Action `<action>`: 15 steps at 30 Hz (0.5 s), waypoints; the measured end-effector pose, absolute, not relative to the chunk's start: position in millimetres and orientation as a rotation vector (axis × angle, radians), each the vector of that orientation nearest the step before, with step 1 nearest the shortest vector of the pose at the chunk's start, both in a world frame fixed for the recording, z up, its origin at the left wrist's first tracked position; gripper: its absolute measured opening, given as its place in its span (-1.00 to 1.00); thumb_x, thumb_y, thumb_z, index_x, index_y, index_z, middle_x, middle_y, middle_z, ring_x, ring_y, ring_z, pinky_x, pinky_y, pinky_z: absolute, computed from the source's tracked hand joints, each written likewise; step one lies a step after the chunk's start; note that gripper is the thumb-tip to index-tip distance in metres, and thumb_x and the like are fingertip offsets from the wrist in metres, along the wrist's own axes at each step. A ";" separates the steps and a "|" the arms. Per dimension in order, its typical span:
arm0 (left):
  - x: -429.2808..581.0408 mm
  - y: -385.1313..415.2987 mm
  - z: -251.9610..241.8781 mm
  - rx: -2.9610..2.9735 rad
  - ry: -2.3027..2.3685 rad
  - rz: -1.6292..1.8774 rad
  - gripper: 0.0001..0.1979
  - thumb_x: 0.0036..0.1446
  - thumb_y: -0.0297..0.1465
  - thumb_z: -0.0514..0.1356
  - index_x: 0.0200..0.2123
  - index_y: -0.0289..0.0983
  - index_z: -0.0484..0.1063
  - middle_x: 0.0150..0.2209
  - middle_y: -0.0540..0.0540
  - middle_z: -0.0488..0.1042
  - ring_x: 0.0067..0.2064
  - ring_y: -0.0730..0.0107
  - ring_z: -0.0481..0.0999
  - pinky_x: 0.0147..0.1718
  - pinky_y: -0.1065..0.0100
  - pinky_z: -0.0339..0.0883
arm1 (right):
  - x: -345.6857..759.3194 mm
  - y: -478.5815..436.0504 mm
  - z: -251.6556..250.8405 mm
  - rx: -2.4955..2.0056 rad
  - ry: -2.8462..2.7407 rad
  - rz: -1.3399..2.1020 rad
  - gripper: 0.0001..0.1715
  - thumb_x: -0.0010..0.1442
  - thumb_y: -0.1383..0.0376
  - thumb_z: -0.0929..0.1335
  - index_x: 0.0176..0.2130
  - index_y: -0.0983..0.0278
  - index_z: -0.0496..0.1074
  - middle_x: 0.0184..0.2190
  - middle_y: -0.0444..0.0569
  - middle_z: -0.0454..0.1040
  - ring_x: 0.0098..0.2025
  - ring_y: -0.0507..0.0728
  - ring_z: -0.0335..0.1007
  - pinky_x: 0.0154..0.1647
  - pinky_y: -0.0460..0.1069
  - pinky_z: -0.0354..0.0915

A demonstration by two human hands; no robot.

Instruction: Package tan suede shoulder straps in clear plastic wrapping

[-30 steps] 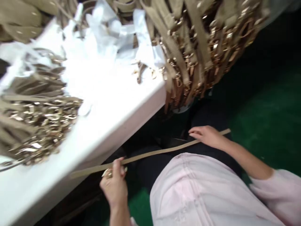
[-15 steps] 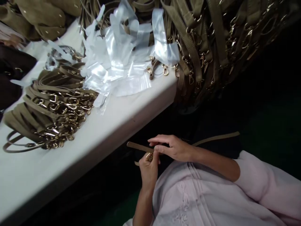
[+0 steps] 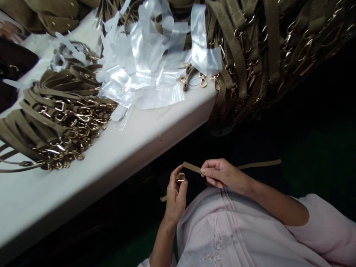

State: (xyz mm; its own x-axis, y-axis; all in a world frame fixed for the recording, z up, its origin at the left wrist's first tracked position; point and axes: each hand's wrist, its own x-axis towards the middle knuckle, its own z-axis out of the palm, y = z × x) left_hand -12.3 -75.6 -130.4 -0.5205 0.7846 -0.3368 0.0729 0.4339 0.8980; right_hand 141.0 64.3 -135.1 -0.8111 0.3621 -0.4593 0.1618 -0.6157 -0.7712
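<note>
My left hand (image 3: 175,196) is closed on a strap part with a gold buckle (image 3: 180,177), the buckle showing between thumb and index finger. A short strap end (image 3: 163,198) sticks out on the far side of that hand. My right hand (image 3: 219,172) pinches a narrow olive-brown strap (image 3: 192,168). The strap's flat tip points left, close by my left index fingertip and just above the buckle. Behind my right wrist a length of strap (image 3: 260,164) runs out to the right. Whether these lengths are all one piece is hidden by the hands.
A white-covered table (image 3: 155,128) slants across on the left. On it lie a pile of straps with gold hardware (image 3: 69,126) and a heap of clear plastic sleeves (image 3: 144,59). Many straps with clasps (image 3: 250,52) hang over the far right edge. Olive bags (image 3: 55,15) sit at the back.
My right hand has moved right, away from my left hand, and the strap tip has come along with it, clear of the buckle. The buckle frame now faces the camera. The view has shifted slightly.
</note>
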 end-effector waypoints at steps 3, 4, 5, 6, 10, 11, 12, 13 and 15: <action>-16.1 -73.7 -133.0 0.712 1.946 1.113 -0.63 0.28 -0.26 0.11 0.14 -0.12 0.35 -0.21 -0.04 0.39 -0.24 0.39 0.33 -0.21 0.38 0.21 | 152.1 53.4 -138.0 -0.964 -1.328 2.626 -0.54 0.18 -0.02 0.40 -0.35 0.36 0.39 -0.67 -0.22 0.32 -0.72 -0.14 0.04 -0.72 -0.22 -0.09; -17.0 -72.6 -133.4 0.697 1.945 1.127 -0.64 0.29 -0.25 0.10 0.13 -0.12 0.36 -0.25 -0.03 0.37 -0.27 0.40 0.31 -0.22 0.38 0.20 | 154.4 50.5 -139.6 -0.986 -1.317 2.638 -0.53 0.17 -0.03 0.40 -0.35 0.36 0.39 -0.67 -0.21 0.32 -0.72 -0.14 0.04 -0.72 -0.22 -0.08; -17.6 -71.4 -133.5 0.680 1.927 1.158 -0.64 0.30 -0.23 0.09 0.13 -0.13 0.36 -0.29 -0.01 0.35 -0.30 0.42 0.28 -0.25 0.39 0.19 | 156.2 48.3 -141.5 -1.004 -1.304 2.646 -0.52 0.17 -0.03 0.40 -0.35 0.36 0.39 -0.67 -0.21 0.32 -0.72 -0.14 0.04 -0.72 -0.22 -0.08; -18.1 -70.2 -133.3 0.661 1.898 1.198 -0.64 0.30 -0.22 0.08 0.12 -0.14 0.36 -0.32 0.01 0.32 -0.33 0.43 0.26 -0.27 0.39 0.18 | 157.5 47.0 -143.3 -1.016 -1.292 2.652 -0.51 0.16 -0.04 0.41 -0.36 0.36 0.39 -0.67 -0.21 0.32 -0.72 -0.14 0.03 -0.72 -0.22 -0.08; -16.9 -66.6 -130.8 0.641 1.830 1.249 -0.62 0.31 -0.18 0.06 0.13 -0.16 0.35 -0.36 0.02 0.29 -0.34 0.43 0.25 -0.30 0.40 0.19 | 157.9 47.8 -148.4 -1.004 -1.270 2.667 -0.52 0.16 -0.02 0.41 -0.35 0.37 0.39 -0.68 -0.22 0.31 -0.72 -0.14 0.01 -0.72 -0.22 -0.10; -15.8 -66.1 -130.4 0.660 1.839 1.222 -0.61 0.31 -0.18 0.06 0.13 -0.15 0.35 -0.35 0.01 0.31 -0.33 0.43 0.27 -0.28 0.40 0.20 | 156.7 48.7 -148.8 -0.989 -1.270 2.673 -0.53 0.17 -0.02 0.40 -0.34 0.37 0.40 -0.68 -0.22 0.30 -0.72 -0.14 0.01 -0.72 -0.22 -0.10; -14.4 -65.8 -130.2 0.686 1.855 1.188 -0.61 0.31 -0.18 0.07 0.14 -0.15 0.36 -0.33 -0.01 0.34 -0.32 0.41 0.29 -0.26 0.39 0.21 | 155.1 49.5 -148.8 -0.974 -1.269 2.679 -0.54 0.17 -0.01 0.40 -0.34 0.36 0.40 -0.68 -0.22 0.30 -0.71 -0.14 0.01 -0.72 -0.22 -0.11; -12.8 -65.6 -130.3 0.715 1.875 1.157 -0.60 0.30 -0.18 0.08 0.14 -0.15 0.37 -0.30 -0.03 0.37 -0.29 0.39 0.32 -0.23 0.37 0.23 | 153.1 50.3 -148.8 -0.958 -1.270 2.685 -0.55 0.18 0.00 0.40 -0.34 0.36 0.40 -0.67 -0.22 0.31 -0.71 -0.14 0.02 -0.72 -0.22 -0.11; -9.7 -65.7 -131.0 0.777 1.913 1.120 -0.58 0.28 -0.18 0.10 0.14 -0.17 0.40 -0.19 -0.09 0.44 -0.21 0.32 0.39 -0.15 0.32 0.27 | 149.1 51.7 -148.6 -0.930 -1.270 2.690 -0.57 0.18 0.02 0.39 -0.34 0.37 0.40 -0.66 -0.21 0.32 -0.71 -0.14 0.02 -0.72 -0.22 -0.11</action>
State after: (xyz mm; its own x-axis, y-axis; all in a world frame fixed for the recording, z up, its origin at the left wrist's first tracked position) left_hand -9.7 -65.7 -131.0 -0.5158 0.7981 -0.3113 0.1190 0.4266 0.8966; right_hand 149.1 51.7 -148.6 -0.8215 0.2647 -0.5051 0.2217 -0.6678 -0.7106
